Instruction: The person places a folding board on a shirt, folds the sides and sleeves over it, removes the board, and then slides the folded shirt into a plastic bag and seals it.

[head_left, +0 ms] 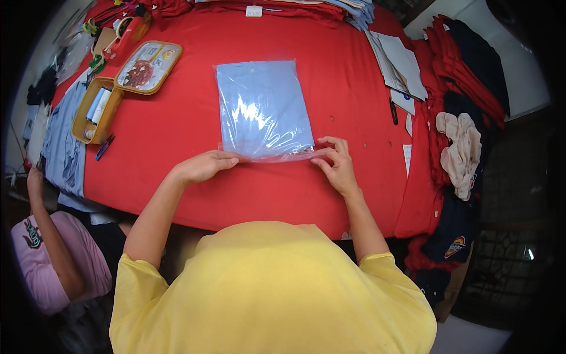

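Note:
A folded light-blue shirt inside a clear plastic bag (262,109) lies flat on the red cloth-covered table (177,135). My left hand (205,166) presses on the bag's near left corner with fingers pointing right. My right hand (336,164) pinches the near right edge of the bag's flap. Both hands sit at the bag's open end, closest to me.
An open yellow tin box (97,112) with its picture lid (148,66) stands at the left, a pen (105,147) beside it. Light-blue garments (62,141) hang off the left edge. Papers (401,65), red and navy folded clothes (471,65) and a beige cloth (464,150) lie right. Another person in pink (44,259) sits lower left.

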The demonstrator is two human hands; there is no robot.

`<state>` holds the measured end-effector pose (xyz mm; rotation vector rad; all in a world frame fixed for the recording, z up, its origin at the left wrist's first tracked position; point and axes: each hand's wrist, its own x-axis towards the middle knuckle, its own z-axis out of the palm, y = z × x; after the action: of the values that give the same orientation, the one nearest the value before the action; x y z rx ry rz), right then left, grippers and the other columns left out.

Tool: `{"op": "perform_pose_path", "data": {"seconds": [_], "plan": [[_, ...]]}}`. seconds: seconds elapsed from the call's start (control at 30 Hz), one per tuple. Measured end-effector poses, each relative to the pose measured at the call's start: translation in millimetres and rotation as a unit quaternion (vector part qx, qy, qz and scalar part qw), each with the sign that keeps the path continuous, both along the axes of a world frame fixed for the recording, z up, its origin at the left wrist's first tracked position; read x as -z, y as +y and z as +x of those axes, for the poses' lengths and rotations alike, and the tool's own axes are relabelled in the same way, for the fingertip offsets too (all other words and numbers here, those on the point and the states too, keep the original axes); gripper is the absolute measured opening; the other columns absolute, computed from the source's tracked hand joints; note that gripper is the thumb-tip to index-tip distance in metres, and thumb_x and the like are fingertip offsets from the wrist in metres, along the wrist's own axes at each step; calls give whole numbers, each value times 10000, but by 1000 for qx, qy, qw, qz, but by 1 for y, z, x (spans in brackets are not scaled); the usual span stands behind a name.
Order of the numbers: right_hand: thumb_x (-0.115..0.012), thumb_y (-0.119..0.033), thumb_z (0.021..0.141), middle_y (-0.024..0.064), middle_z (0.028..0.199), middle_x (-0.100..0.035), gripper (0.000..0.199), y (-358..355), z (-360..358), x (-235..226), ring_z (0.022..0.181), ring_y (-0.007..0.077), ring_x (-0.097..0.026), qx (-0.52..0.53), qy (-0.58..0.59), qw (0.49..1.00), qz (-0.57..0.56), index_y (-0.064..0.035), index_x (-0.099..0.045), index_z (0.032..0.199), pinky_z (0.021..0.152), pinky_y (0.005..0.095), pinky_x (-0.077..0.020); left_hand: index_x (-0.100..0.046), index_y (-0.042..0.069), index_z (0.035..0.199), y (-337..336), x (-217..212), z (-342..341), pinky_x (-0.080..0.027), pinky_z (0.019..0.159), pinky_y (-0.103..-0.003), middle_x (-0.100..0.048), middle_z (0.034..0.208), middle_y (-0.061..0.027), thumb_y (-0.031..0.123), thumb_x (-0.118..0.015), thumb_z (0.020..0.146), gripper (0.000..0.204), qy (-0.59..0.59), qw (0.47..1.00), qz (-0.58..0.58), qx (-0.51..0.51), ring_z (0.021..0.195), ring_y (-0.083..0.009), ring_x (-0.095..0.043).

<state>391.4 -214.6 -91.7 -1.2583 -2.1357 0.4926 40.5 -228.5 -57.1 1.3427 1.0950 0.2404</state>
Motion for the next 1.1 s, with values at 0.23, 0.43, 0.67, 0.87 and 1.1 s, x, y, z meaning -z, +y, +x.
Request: {"op": "perform_pose_path", "data": {"seconds": [0.23, 0.43, 0.67, 0.87, 1.1], "plan": [[-590, -36, 907, 76, 914, -688, 96, 29, -18, 2, 846, 170, -663, 20, 293, 941, -166, 15, -662, 945, 773, 298, -531, -552, 37, 1353, 2, -1, 0, -267, 1156, -354, -543, 1391, -122, 252, -443, 1018, 413, -34, 999, -11, -5, 1350, -240, -428], [-522, -79, 978, 84, 826, -645, 152, 36, -28, 21, 745, 141, -669, 99, 348, 904, -229, 21, -636, 972, 672, 265, -553, -561, 21, 1321, -3, 22, 0, -422, 1036, -332, -584, 1320, -120, 226, -517, 995, 388, -110, 985, 7, -133, 1199, -212, -564], [-522, -145, 1006, 43, 779, -602, 181, 43, -39, 18, 624, 106, -629, 119, 280, 936, -175, 0, -613, 946, 535, 226, -517, -585, -15, 1039, -12, 29, 4, -522, 840, -301, -634, 1055, -90, 60, -662, 895, 180, -81, 951, 188, -232, 921, -162, -636], [-495, -197, 1023, 44, 743, -570, 186, 46, -49, 11, 555, 105, -601, 155, 221, 951, -149, -36, -577, 978, 469, 239, -483, -492, 37, 1025, 0, 41, 0, -568, 739, -312, -564, 1000, -75, 131, -568, 974, 131, -195, 916, 138, -323, 853, -149, -621], [-444, -274, 1035, 89, 708, -578, 245, 53, -56, -1, 502, 178, -596, 193, 146, 953, -182, -48, -536, 1050, 496, 328, -462, -423, 71, 1040, 12, 48, 16, -583, 617, -296, -535, 908, -67, 248, -416, 1048, 177, -103, 899, 122, -408, 752, -128, -617]]}}
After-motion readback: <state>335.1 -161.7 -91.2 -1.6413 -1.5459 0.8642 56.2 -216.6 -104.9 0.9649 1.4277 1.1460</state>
